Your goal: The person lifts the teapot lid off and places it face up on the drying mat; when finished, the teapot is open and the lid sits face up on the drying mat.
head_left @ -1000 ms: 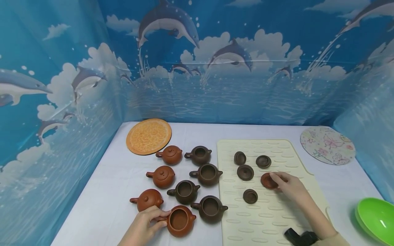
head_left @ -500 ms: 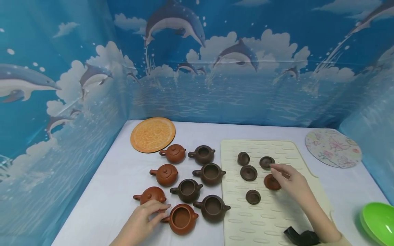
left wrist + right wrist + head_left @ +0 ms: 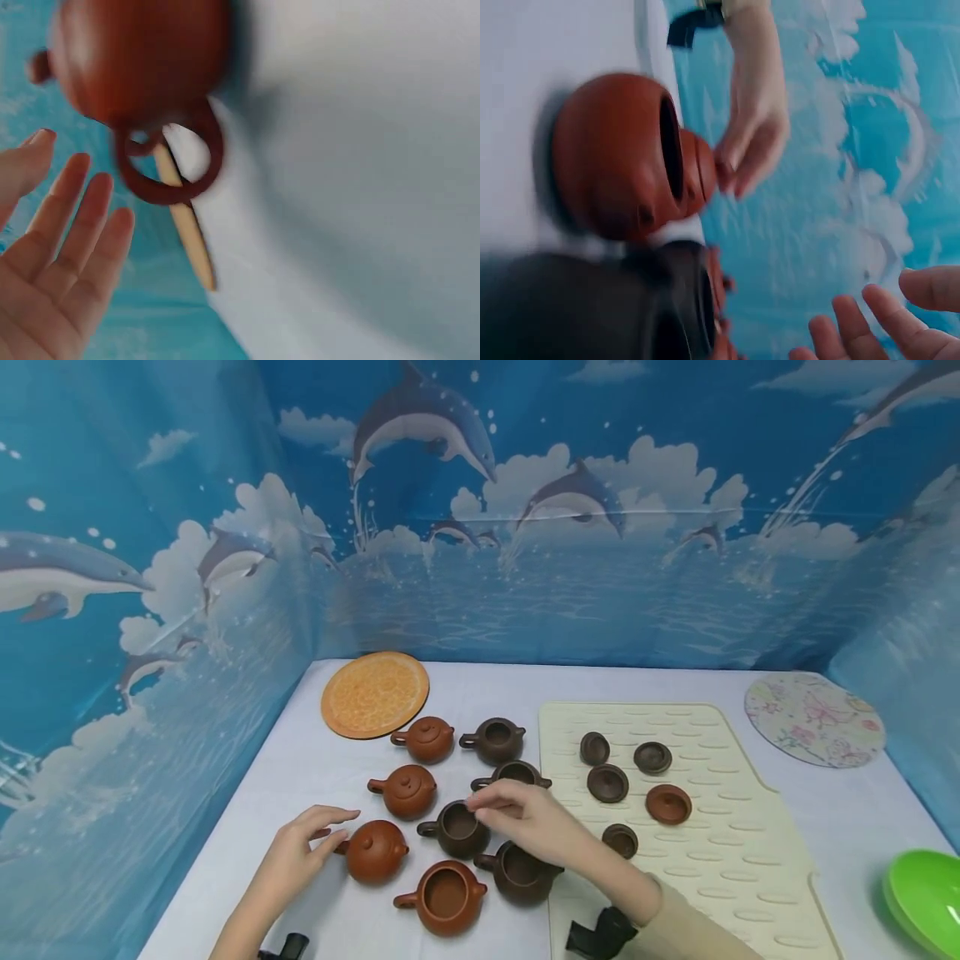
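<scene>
My left hand (image 3: 296, 856) is by the handle of a lidded reddish-brown teapot (image 3: 377, 852). In the left wrist view, its extended fingers (image 3: 90, 232) are apart from the ring handle (image 3: 169, 191). An open reddish-brown teapot (image 3: 450, 897) stands nearest me, its inside showing. My right hand (image 3: 528, 818) hovers over the dark brown teapots, partly hiding a dark lidless one (image 3: 459, 829) and another (image 3: 523, 872). Spread fingers (image 3: 885, 307) with nothing between them show in the right wrist view. A reddish lid (image 3: 668, 804) lies right of my right hand.
Several dark lids (image 3: 607, 783) lie on a cream mat (image 3: 720, 860) at right. Two more lidded reddish teapots (image 3: 408, 792) stand further back. An orange round mat (image 3: 375, 695) is back left, a floral mat (image 3: 815, 718) back right, a green bowl (image 3: 926, 893) front right.
My right hand left the reddish lid on the cream mat and moved left over the dark teapots. My left hand let go of the open teapot's handle and moved left to the lidded one.
</scene>
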The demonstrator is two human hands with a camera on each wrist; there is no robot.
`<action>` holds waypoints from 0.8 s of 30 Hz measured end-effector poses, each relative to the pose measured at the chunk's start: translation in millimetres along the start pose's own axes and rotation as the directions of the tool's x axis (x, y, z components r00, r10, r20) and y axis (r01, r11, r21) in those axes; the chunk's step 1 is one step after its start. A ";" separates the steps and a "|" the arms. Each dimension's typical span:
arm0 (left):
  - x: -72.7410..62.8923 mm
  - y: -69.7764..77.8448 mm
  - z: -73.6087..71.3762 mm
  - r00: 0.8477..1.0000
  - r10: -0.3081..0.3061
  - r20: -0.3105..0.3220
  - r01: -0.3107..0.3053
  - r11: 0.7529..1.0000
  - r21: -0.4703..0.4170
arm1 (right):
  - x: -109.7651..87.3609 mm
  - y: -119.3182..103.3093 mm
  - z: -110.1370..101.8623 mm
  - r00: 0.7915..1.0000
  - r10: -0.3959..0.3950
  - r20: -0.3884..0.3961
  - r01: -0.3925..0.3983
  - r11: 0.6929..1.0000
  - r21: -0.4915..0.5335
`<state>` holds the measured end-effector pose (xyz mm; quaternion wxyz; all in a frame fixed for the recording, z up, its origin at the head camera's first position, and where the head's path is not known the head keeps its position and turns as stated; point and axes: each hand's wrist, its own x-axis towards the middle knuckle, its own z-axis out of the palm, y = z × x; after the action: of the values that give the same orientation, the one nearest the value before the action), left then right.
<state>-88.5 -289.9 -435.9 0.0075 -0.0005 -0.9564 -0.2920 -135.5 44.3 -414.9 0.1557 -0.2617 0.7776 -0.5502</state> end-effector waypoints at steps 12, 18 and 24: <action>2.8 -21.4 9.0 0.989 -0.067 0.133 0.084 0.989 -0.125 | 56.7 -29.2 99.1 0.966 0.045 0.256 0.056 0.926 -0.372; 1.7 -24.0 9.6 0.982 -0.102 0.160 0.128 0.979 -0.158 | 68.3 -29.8 116.1 0.962 0.043 0.269 0.115 0.829 -0.547; 3.3 -26.9 11.5 0.979 -0.105 0.177 0.138 0.973 -0.185 | 74.3 -22.1 119.0 0.967 -0.023 0.252 0.163 0.820 -0.548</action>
<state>-92.0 -305.8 -460.4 -0.0902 0.0334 -0.9184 -0.3838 -127.7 -96.4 -432.0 0.1346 -0.3967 0.8676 -0.2679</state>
